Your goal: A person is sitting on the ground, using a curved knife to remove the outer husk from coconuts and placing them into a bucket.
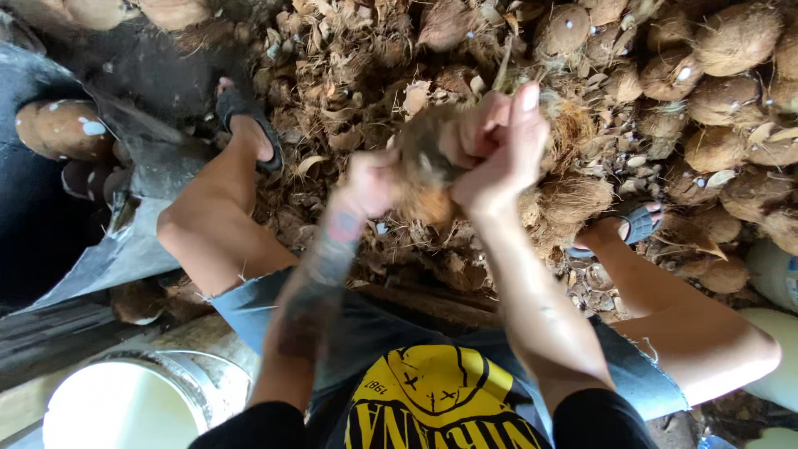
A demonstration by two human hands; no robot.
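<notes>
A brown fibrous coconut [426,158] is held up between both of my hands, above a floor thick with husk scraps. My left hand [370,181] grips its lower left side and is blurred by motion. My right hand [497,148] wraps over its right side, fingers curled on the husk and thumb pointing up. My bare knees spread to either side, and my feet in dark sandals [243,112] rest on the husk litter.
A pile of husked coconuts [721,91] fills the upper right. A metal bucket of white liquid [125,407] stands at the lower left. A dark sheet-like container [141,191] with more coconuts [62,129] lies at the left. Pale rounded objects [773,274] sit at the right edge.
</notes>
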